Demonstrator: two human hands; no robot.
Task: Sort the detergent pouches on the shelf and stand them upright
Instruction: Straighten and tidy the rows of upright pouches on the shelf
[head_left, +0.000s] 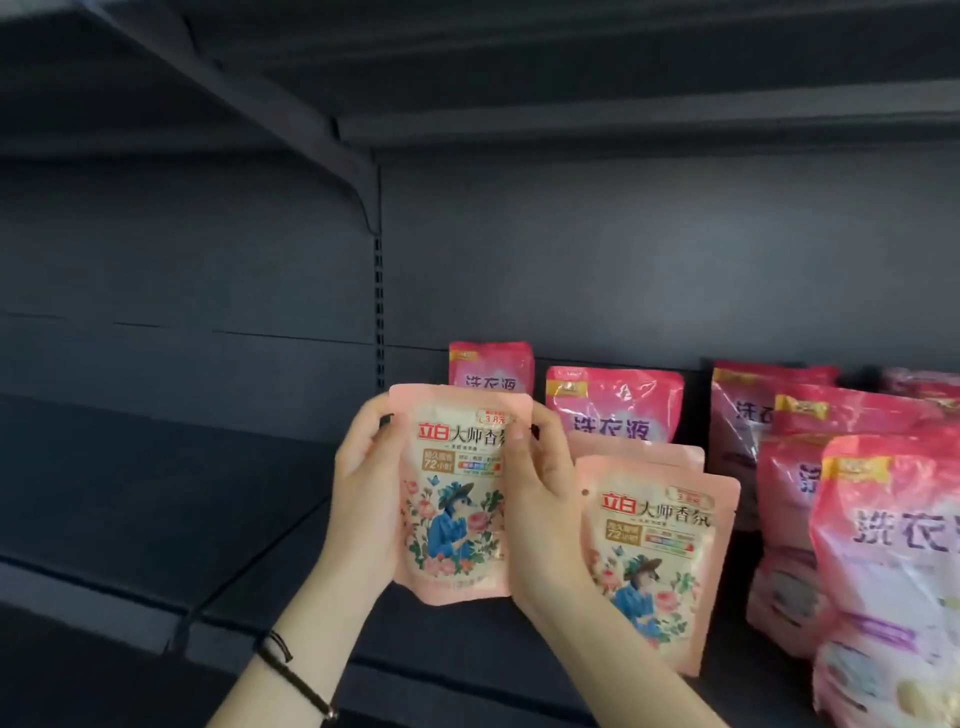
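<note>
My left hand (363, 499) and right hand (540, 514) grip the peach pouch (452, 499) by its sides, upright, long axis vertical, label facing me, just left of the twin pouch (654, 561).

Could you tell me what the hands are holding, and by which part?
A peach floral pouch, held upright: left hand grips its left edge, right hand its right edge.

The held pale pink pouch (457, 493) reads "立白 大师香氛", "72小时" and, on a price tag, "3.8元". The standing pale pink pouch (654, 561) carries the same brand line. The deep pink pouches (613, 405) read "洗衣液".
</note>
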